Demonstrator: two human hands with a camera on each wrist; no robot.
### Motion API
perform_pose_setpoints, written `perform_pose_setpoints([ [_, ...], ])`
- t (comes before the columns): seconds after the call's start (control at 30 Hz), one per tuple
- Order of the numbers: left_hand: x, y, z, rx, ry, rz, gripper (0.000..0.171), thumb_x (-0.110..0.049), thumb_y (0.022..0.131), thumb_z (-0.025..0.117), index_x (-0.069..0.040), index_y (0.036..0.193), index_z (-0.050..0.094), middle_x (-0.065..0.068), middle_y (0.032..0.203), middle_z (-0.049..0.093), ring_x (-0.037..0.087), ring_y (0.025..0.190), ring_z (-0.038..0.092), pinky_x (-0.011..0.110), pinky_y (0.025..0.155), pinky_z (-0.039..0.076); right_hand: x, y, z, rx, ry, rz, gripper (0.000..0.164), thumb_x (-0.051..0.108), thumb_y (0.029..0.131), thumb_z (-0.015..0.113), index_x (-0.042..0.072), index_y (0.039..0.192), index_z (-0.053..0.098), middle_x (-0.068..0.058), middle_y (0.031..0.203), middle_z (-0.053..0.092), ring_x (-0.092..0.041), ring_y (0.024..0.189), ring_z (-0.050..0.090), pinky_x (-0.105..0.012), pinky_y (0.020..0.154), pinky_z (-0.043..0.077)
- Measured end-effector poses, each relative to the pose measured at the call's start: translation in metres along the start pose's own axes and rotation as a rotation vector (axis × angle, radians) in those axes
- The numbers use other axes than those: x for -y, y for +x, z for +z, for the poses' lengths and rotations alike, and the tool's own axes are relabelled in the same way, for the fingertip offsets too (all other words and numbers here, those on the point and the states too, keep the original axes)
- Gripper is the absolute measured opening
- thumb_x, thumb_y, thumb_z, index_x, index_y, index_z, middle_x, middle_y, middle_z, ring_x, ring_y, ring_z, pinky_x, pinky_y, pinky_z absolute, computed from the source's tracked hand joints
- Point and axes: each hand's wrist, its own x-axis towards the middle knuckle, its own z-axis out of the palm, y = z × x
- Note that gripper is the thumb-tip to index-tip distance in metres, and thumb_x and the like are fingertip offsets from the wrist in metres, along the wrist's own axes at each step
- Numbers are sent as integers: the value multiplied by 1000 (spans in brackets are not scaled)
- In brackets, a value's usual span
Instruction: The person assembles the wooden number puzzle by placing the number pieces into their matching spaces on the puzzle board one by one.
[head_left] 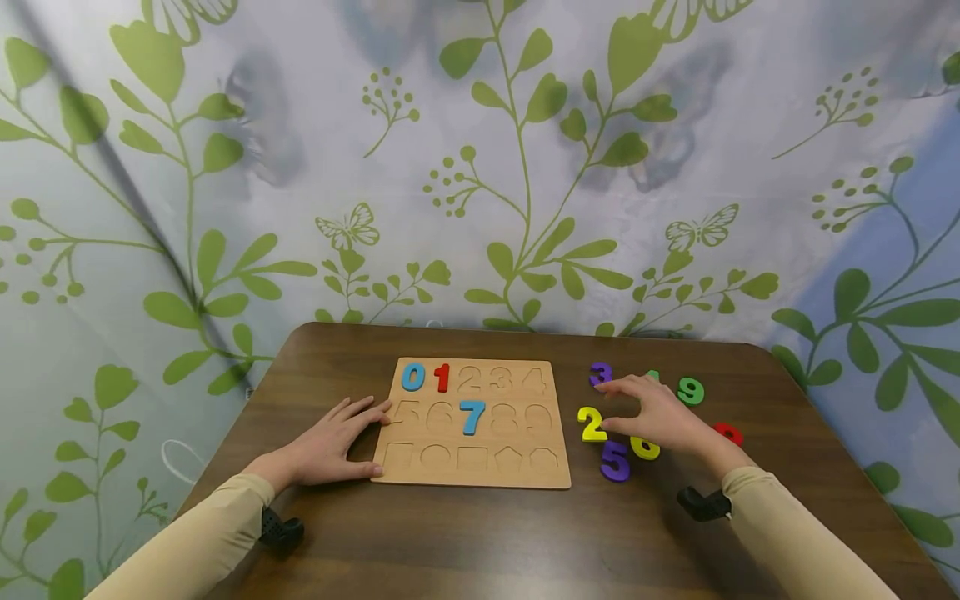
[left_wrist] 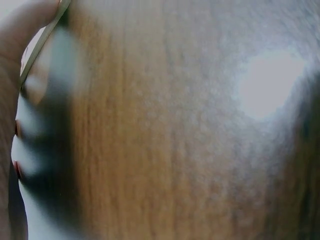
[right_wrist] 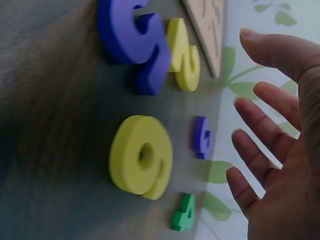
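A wooden number board (head_left: pixel 480 478) lies on the table with a blue 0 (head_left: pixel 407 377), a red 1 (head_left: pixel 442 379) and a blue 7 (head_left: pixel 472 419) on it. My left hand (head_left: pixel 330 447) rests at the board's left edge, thumb by the lower corner and fingertips higher up. In the left wrist view, a thumb (left_wrist: pixel 25 25) meets the board's thin edge. Over the loose numbers is my right hand (head_left: pixel 660 412), fingers spread and holding nothing. Its thumb is close to the yellow 2 (head_left: pixel 592 427), its fingertips near the purple 3 (head_left: pixel 601 375).
Around the right hand lie a yellow 6 (right_wrist: pixel 125 150), a purple 5 (head_left: pixel 614 468), a green 4 (right_wrist: pixel 185 212), a green 9 (head_left: pixel 691 390) and a partly hidden red number (head_left: pixel 729 433). A leaf-patterned curtain (head_left: pixel 420 250) hangs behind the brown table (head_left: pixel 450 533).
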Motion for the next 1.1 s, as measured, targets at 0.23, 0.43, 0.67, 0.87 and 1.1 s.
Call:
perform_pose_setpoints([
  [0.23, -2, 2, 0, 1, 4, -8, 76, -72, 87, 65, -22, 142, 51, 2, 166, 31, 36, 152, 24, 64, 121, 11, -15, 0, 7, 37, 15, 44, 70, 48, 83, 84, 16, 141, 62, -2, 127, 63, -32, 122, 51, -62, 97, 44],
  [0.43, -3, 4, 1, -1, 7, -8, 75, -72, 87, 65, -22, 141, 51, 3, 165, 32, 37, 152, 24, 64, 120, 12, -27, 3, 14, 62, 7, 55, 69, 50, 83, 83, 18, 141, 62, -4, 130, 62, -34, 124, 47, -65, 98, 42],
  [0.67, -6, 7, 1, 2, 4, -20, 74, -73, 86, 65, -24, 141, 51, 3, 166, 31, 37, 153, 23, 64, 120, 12, -32, 8, 19, 70, -3, 54, 65, 51, 83, 82, 19, 136, 66, -3, 125, 63, -36, 122, 46, -69, 99, 33],
  [0.87, -8, 9, 1, 2, 6, -26, 74, -73, 86, 65, -23, 140, 51, 3, 166, 31, 37, 152, 24, 64, 120, 12, -36, 13, 18, 78, -31, 47, 64, 53, 82, 82, 19, 135, 67, -2, 122, 63, -36, 121, 46, -70, 99, 31],
  [1.1, -11, 11, 1, -3, 3, -31, 75, -73, 86, 65, -23, 140, 51, 3, 165, 32, 37, 152, 24, 65, 120, 13, -38, 19, 17, 84, -46, 56, 65, 55, 81, 82, 19, 134, 68, -2, 120, 62, -35, 118, 46, -70, 97, 31],
])
